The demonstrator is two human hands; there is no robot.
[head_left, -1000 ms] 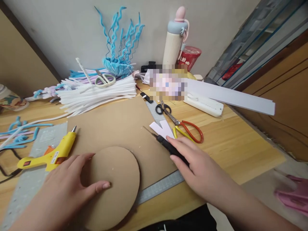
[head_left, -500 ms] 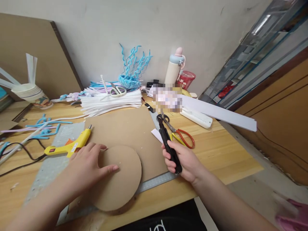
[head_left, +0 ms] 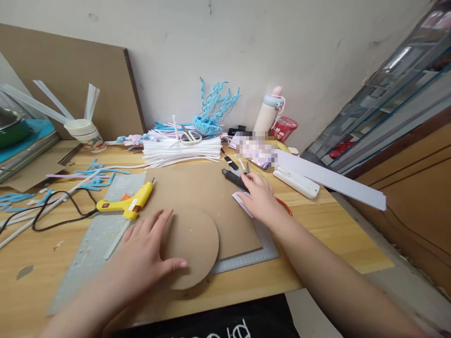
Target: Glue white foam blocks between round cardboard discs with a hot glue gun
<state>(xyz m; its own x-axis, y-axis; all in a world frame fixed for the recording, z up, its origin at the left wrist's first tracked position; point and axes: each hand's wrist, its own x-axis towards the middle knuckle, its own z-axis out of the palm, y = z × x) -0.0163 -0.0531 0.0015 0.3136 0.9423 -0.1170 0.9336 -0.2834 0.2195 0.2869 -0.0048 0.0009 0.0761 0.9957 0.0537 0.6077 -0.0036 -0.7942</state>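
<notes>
A round cardboard disc [head_left: 197, 244] lies over the near edge of a larger cardboard sheet [head_left: 197, 188]. My left hand [head_left: 151, 249] is at its left side, fingers spread and thumb over the top; whether it presses down I cannot tell. My right hand [head_left: 260, 197] is at the sheet's right edge, its fingers on the rear end of a black utility knife [head_left: 234, 179]. That knife lies low, close to the table. Red-handled scissors [head_left: 284, 205] are mostly hidden under this hand. A yellow glue gun [head_left: 130, 202] rests left of the sheet.
White pipe cleaners [head_left: 183, 152] are stacked at the back, with light-handled scissors [head_left: 190, 137] on top. Behind stand a blue curly pipe-cleaner piece [head_left: 207, 124], a bottle [head_left: 266, 115] and a red cup [head_left: 284, 127]. Paper cups [head_left: 86, 134] hold clear sticks. A grey cutting mat [head_left: 81, 267] lies underneath.
My right hand has moved forward and lowered the utility knife, which was upright in my fist, toward the table. My left hand stays by the disc. The view has shifted left.
</notes>
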